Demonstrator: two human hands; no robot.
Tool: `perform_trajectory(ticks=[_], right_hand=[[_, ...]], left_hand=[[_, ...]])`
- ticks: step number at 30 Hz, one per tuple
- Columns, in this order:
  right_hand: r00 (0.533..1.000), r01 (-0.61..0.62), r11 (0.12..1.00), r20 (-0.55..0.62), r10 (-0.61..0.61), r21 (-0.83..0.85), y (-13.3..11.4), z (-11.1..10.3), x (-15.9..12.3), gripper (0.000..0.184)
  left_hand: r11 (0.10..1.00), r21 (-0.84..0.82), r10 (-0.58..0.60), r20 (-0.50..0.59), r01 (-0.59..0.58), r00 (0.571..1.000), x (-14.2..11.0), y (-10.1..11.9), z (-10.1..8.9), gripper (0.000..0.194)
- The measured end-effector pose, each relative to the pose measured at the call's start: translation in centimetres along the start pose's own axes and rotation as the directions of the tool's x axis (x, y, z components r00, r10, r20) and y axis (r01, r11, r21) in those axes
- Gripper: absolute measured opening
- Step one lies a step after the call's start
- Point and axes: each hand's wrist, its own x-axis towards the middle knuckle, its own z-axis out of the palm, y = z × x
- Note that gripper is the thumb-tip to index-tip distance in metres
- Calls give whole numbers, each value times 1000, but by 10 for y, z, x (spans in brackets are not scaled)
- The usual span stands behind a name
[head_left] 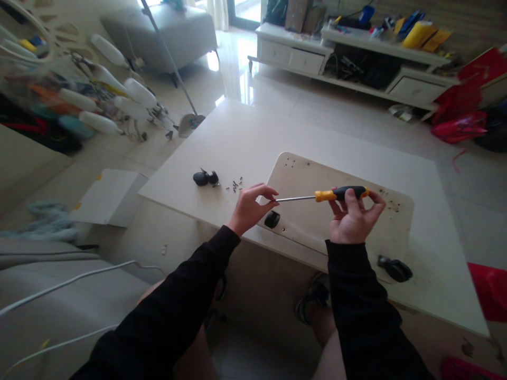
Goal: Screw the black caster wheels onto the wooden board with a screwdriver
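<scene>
The right hand (352, 216), right of centre in the frame, is closed around the black and yellow handle of the screwdriver (325, 196). The shaft points left, nearly level. At its tip, the left hand (253, 205), near the centre, pinches with thumb and fingertips; whether a small part is also held there is too small to tell. Both wrists come out of black sleeves (198, 264).

Under the screwdriver, from the centre to the right of the frame, a pale board (309, 227) with rounded corners lies flat on the white table (237, 132). Groups of small holes show near its upper left and right corners. 1 black wheel (271, 219) is at its edge just below the left hand; 1 other wheel (396, 269) is at its lower right.

Left of the board, loose screws (236, 184) lie scattered on the table, and further left sits a cluster of black wheels (205, 178).

Beyond the table, a white cabinet (356, 58) stands at the upper right, a grey seat (162, 39) at the upper left, and a white box (111, 198) at the left.
</scene>
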Motion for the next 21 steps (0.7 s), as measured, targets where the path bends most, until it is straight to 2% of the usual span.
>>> perform_trajectory(ticks=[4, 7, 9, 11, 16, 21], right_hand=[[998, 46, 998, -47, -47, -33, 5, -2, 5, 61], [987, 146, 986, -58, -152, -85, 4, -1, 6, 59], [973, 220, 967, -37, -226, -125, 4, 2, 6, 59], [954, 297, 945, -7, -300, -138, 4, 7, 3, 60], [860, 508, 855, 116, -497, -103, 9, 24, -10, 62], [810, 578, 807, 207, -549, -120, 13, 37, -24, 61]], left_hand=[[1000, 4, -12, 57, 12, 998, 2, -2, -2, 29], [976, 46, -217, 69, 214, 974, -3, -10, 1, 25], [924, 106, -374, 63, 366, 925, -10, -14, 4, 31], [889, 157, -446, 99, 429, 889, -17, -14, 7, 40], [894, 202, -444, 274, 400, 853, -24, -7, 5, 43], [900, 216, -431, 329, 378, 840, -21, -4, 1, 41]])
